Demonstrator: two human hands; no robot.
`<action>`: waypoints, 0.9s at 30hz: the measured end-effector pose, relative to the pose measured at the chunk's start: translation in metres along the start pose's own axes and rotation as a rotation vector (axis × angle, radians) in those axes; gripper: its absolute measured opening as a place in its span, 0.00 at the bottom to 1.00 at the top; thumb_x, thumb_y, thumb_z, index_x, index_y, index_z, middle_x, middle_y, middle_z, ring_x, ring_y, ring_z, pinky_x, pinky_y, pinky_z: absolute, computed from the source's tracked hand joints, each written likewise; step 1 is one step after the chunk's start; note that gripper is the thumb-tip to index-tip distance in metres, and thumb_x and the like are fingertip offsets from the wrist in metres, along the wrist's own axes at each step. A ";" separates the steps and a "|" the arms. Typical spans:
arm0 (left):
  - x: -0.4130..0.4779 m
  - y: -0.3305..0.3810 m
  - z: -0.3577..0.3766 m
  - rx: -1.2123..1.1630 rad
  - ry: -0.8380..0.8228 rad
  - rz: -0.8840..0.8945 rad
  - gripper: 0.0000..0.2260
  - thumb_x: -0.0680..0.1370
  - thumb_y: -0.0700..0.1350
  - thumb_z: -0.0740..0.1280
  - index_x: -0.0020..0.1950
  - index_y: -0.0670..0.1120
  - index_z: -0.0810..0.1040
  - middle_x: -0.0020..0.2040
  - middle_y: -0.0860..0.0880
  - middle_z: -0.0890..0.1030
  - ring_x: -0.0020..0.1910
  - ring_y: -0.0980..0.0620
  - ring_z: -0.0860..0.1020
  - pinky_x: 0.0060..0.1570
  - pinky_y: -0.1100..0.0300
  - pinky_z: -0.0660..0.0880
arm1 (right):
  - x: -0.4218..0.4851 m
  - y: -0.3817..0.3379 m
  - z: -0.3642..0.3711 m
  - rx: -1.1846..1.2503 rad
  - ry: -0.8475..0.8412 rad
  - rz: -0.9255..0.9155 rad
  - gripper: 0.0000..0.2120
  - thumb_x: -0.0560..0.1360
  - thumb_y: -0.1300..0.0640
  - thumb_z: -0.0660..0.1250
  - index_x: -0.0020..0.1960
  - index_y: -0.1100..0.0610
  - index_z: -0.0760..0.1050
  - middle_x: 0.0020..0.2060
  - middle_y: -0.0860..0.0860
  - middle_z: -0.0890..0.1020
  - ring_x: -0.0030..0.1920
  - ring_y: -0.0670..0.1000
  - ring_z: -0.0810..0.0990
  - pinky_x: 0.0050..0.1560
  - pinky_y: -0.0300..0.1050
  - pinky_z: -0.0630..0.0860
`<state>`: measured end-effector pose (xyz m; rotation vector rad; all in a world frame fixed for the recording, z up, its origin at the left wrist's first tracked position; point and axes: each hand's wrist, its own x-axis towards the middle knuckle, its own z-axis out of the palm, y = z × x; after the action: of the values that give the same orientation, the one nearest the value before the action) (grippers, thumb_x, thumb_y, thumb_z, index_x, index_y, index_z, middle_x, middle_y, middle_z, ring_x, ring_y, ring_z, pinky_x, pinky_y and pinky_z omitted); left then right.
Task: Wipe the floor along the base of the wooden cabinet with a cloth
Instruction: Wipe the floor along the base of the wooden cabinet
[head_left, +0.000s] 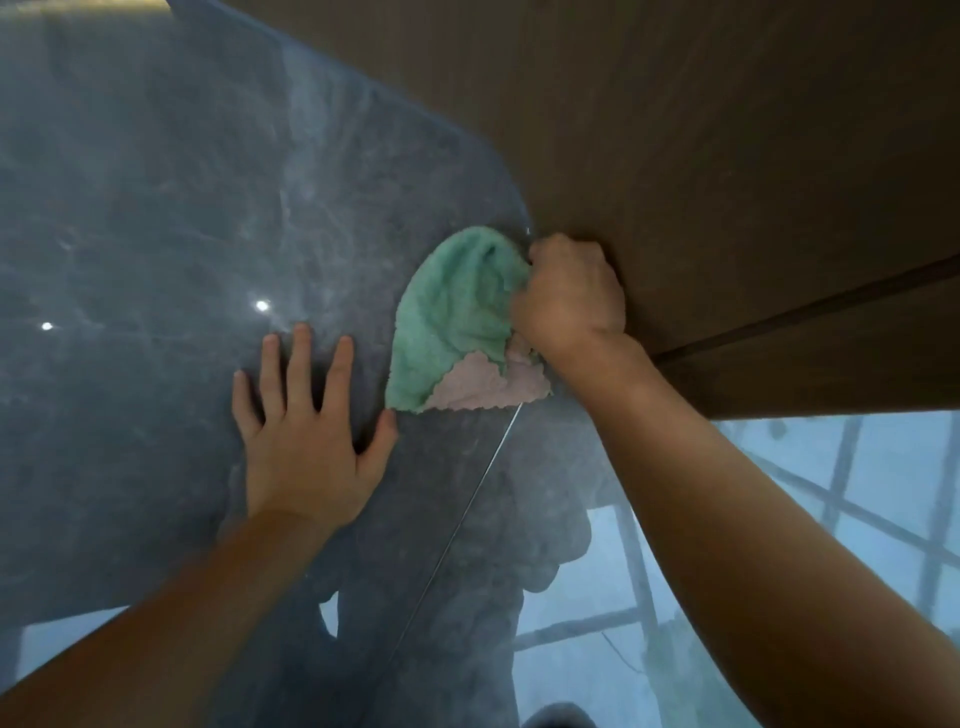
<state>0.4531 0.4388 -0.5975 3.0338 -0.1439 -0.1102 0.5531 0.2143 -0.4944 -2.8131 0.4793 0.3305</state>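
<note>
right hand (569, 293) is a closed fist, bunching one end of the cloth (454, 322); knuckles sit right against the base of the wooden cabinet (727, 156); rest of the cloth fans out to the left of and below the fist, flat on the floor (156, 208); cloth is green on top with a pink underside folded out at its lower edge; left hand (306, 436) is open, fingers spread, palm flat on the floor, holding nothing; its thumb tip lies just beside the cloth's lower left corner; a thin tile joint (467, 499) runs from under the cloth's lower edge down between the two forearms; floor is dark glossy stone, reflecting two light spots left of the left hand and a window grid at lower right; cabinet face fills the upper right, with a dark seam (805, 317) crossing it to the right of the fist.
</note>
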 end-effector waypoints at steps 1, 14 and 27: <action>0.000 -0.001 0.001 0.003 0.000 0.003 0.35 0.78 0.66 0.51 0.81 0.49 0.59 0.82 0.39 0.57 0.81 0.35 0.54 0.76 0.32 0.51 | -0.003 -0.002 -0.003 0.026 0.029 -0.016 0.12 0.70 0.58 0.65 0.52 0.55 0.80 0.51 0.58 0.83 0.51 0.62 0.81 0.47 0.50 0.78; 0.001 -0.004 0.000 -0.004 -0.022 -0.001 0.36 0.77 0.66 0.52 0.81 0.49 0.59 0.82 0.39 0.56 0.82 0.36 0.52 0.77 0.33 0.49 | -0.039 -0.050 0.049 0.212 -0.059 -0.245 0.31 0.77 0.43 0.60 0.75 0.56 0.61 0.71 0.60 0.69 0.72 0.61 0.65 0.69 0.56 0.63; 0.004 -0.005 0.002 0.004 -0.011 -0.027 0.35 0.77 0.65 0.54 0.81 0.50 0.59 0.83 0.41 0.56 0.82 0.37 0.52 0.77 0.34 0.50 | 0.065 -0.006 0.075 -0.231 0.078 -0.495 0.33 0.79 0.39 0.48 0.79 0.55 0.49 0.78 0.55 0.55 0.78 0.57 0.51 0.76 0.57 0.47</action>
<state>0.4569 0.4428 -0.6003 3.0401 -0.1039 -0.1294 0.6019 0.2235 -0.5802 -3.0458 -0.2638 0.1788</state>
